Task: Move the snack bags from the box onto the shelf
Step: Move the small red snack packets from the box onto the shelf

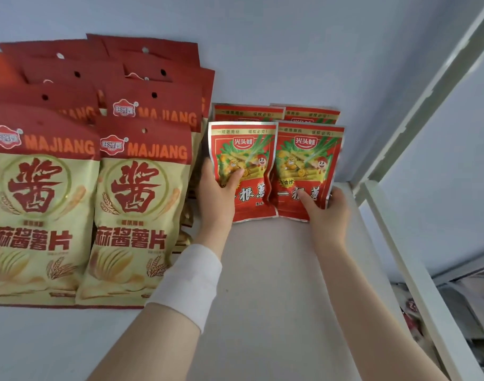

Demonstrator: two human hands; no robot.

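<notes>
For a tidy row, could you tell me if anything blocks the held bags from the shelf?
Nothing visible does: the left hand holds the left bag, the right hand the right bag, both on the shelf.

4 red snack bags (243, 149) upright on shelf (276, 270).

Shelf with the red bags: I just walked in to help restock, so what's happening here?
A person is stocking the shelf. The left hand grips the left red bag, the right hand the right red bag, both upright in front of two matching bags. Large Majiang bags stand in rows on the left. The box is out of view.
</notes>
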